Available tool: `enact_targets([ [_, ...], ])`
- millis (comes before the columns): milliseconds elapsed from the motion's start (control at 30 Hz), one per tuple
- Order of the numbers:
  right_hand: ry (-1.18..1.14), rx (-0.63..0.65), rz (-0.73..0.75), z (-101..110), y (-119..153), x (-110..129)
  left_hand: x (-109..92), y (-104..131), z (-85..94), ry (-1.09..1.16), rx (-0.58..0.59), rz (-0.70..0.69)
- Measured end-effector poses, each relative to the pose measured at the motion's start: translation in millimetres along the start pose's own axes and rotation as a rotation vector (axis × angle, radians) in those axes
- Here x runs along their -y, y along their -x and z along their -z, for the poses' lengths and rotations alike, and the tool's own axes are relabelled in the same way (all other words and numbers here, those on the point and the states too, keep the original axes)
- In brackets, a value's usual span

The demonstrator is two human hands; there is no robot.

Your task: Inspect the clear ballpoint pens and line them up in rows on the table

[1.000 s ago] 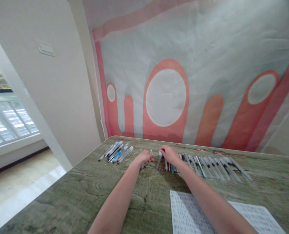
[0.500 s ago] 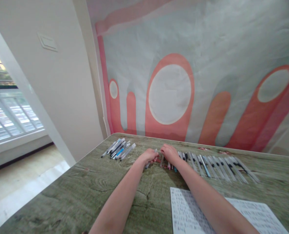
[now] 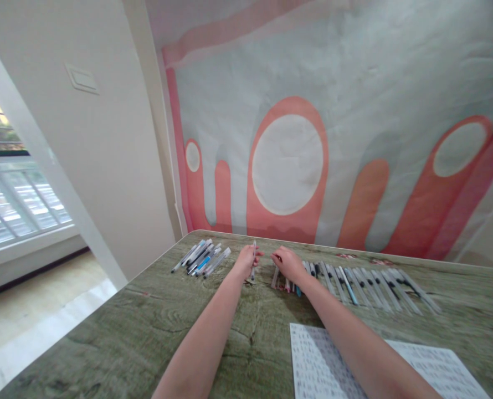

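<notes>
The left hand (image 3: pixel 245 260) has edged leftward, gripping one pen (image 3: pixel 253 261). Both arms (image 3: pixel 213 327) stretch forward; the right hand (image 3: pixel 288 262) curls over one pen row (image 3: pixel 348 286), its grip unclear.

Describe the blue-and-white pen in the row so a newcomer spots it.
On the table, find the white paper; beyond it runs a row of pens. Around its middle lies the blue-and-white pen, its colour standing out between clear neighbours.
</notes>
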State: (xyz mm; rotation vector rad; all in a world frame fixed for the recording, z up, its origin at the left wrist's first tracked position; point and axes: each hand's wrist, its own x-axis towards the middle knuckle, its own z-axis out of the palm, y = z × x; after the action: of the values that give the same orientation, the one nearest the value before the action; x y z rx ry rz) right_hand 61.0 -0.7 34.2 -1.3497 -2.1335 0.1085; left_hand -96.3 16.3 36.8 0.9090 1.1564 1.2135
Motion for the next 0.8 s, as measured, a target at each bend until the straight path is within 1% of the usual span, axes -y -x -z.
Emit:
enact_targets([
  [67,-0.127,0.007,0.014,1,0,4,-4,-1,-0.6,0.142,0.005,-0.070],
  [100,-0.198,0.044,0.019,2,0,6,-7,-1,-1.0,0.197,0.013,-0.092],
  [233,-0.460,0.302,0.019,1,5,15,-13,3,-3.8,0.379,0.029,-0.157],
  [300,-0.518,0.373,0.023,1,7,18,-15,4,-5.2,0.450,0.046,-0.188],
  [367,-0.553,0.394,0.016,2,8,20,-16,6,-5.9,0.484,0.061,-0.210],
  [467,-0.589,0.392,-0.023,5,8,19,-17,8,-5.9,0.470,0.076,-0.227],
  [700,-0.589,0.419,-0.093,11,6,5,-18,15,-5.7,0.389,0.166,-0.265],
  [800,-0.606,0.445,-0.111,17,8,3,-19,14,-5.0,0.386,0.171,-0.268],
])
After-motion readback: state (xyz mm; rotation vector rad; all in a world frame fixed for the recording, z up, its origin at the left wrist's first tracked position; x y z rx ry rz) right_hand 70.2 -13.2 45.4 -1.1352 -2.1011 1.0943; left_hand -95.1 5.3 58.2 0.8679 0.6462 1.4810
